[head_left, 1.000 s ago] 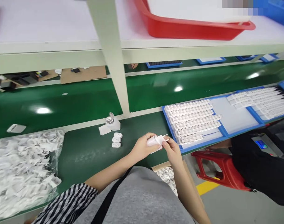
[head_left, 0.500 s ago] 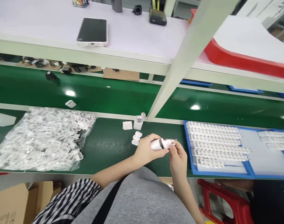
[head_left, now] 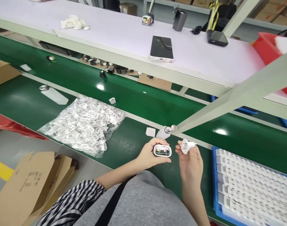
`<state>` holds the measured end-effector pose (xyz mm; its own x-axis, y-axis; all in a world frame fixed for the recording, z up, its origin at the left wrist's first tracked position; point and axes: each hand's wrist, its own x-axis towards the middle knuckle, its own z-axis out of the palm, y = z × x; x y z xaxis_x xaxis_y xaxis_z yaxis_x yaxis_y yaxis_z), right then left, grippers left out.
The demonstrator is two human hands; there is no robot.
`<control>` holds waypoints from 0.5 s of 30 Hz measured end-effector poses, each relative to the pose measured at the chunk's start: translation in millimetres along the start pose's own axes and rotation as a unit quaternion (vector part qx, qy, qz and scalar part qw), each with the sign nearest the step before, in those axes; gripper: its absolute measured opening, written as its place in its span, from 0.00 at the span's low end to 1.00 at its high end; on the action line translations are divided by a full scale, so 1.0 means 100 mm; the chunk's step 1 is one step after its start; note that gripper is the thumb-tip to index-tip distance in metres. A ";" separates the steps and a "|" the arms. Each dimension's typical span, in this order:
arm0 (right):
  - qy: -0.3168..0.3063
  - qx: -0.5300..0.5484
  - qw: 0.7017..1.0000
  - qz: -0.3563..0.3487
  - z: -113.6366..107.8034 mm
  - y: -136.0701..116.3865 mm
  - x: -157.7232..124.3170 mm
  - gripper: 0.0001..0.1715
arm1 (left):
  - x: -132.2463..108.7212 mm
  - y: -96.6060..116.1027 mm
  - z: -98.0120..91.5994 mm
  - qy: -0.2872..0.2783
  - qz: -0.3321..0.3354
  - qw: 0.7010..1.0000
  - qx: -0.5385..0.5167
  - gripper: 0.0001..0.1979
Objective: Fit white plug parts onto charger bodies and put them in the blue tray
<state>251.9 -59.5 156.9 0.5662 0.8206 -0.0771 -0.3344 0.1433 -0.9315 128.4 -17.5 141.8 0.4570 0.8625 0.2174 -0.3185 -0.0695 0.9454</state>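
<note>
My left hand is wrapped round a white charger housing, its open end facing up and circuit parts showing inside. A short gap to the right, my right hand pinches a white plug cap with metal pins. Just beyond my left hand stand a white bottle with a metal top and a small stack of white pads. A clear bag of white plastic parts lies to the left.
A blue tray at the right holds rows of white housings. A slanting post rises behind my hands to a shelf bearing a phone. Cardboard boxes stand on the floor at lower left.
The plug cap has come away from the housing, and my hands are apart. The housing's open end has turned upward. The view has swung left.
</note>
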 end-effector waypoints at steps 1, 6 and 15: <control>-0.013 0.002 1.000 0.015 0.04 0.06 0.01 0.11 | -0.01 0.00 -0.06 0.009 0.011 1.000 0.011 0.20; -0.049 0.013 0.996 0.070 0.26 0.28 0.04 0.11 | -0.02 0.02 -0.36 0.043 0.067 0.994 0.071 0.19; -0.072 -0.008 0.987 0.144 0.60 0.64 0.13 0.13 | -0.02 0.08 -0.82 0.043 0.124 0.984 0.124 0.18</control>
<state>192.6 -6.0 117.4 0.3365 0.8961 -0.2896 -0.4530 -0.1156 -0.8840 56.4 21.5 128.9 0.3157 0.8421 0.4373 -0.1945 -0.3937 0.8985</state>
